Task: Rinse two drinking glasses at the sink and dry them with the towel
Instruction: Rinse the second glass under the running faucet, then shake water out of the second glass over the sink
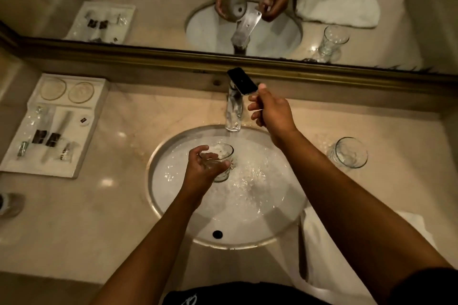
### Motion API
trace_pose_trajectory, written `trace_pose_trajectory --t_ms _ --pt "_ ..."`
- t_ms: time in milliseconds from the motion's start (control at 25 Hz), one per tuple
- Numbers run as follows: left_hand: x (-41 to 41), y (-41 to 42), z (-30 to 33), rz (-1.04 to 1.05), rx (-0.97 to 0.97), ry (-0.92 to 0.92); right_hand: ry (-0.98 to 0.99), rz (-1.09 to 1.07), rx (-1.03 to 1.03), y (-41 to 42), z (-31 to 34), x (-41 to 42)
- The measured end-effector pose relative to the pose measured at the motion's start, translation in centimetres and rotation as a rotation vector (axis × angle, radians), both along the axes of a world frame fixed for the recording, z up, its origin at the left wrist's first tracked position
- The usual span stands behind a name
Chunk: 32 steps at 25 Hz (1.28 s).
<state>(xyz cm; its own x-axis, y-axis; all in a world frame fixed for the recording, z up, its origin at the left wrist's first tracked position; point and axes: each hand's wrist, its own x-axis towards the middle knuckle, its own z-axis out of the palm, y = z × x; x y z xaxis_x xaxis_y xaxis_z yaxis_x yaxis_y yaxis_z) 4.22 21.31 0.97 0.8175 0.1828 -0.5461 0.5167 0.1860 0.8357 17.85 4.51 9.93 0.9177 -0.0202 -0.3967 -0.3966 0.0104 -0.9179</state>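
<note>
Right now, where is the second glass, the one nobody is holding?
In the head view the second glass stands upright on the counter right of the sink, beyond the white towel.

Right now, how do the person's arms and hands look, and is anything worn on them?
Both forearms are bare. The left hand and right hand show no gloves, rings or watch. A dark short sleeve covers the right upper arm.

left hand [203, 164] grip curled closed, low | right hand [269, 109] reaching forward, fingers pinched
</note>
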Motion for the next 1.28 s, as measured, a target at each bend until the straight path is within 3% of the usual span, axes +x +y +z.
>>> trace_pose_trajectory --t_ms 120,400,640,1000,1160,1280 --pt "0.5 0.3 0.7 -0.009 0.074 -0.041 0.011 0.061 0.000 0.8 0.1 1.1" --pt "0.4 0.9 0.8 -0.007 0.096 -0.066 0.095 -0.017 0.045 1.6 -1.5 0.2" --pt "0.2 0.6 1.0 -0.036 0.094 -0.079 0.094 0.005 -0.040 1.1 -1.9 -0.2" --pt "-1.6 -0.6 2.3 -0.052 -0.168 0.011 0.009 0.561 -0.228 -1.0 -5.4 -13.6" --pt "-3.1 -2.2 3.2 -0.217 -0.228 0.067 -0.106 0.317 -0.383 -2.1 -5.2 -18.1" --pt "-3.6 -3.6 3.7 -0.437 0.129 -0.067 -0.106 0.210 -0.466 -4.0 -5.2 -20.0"
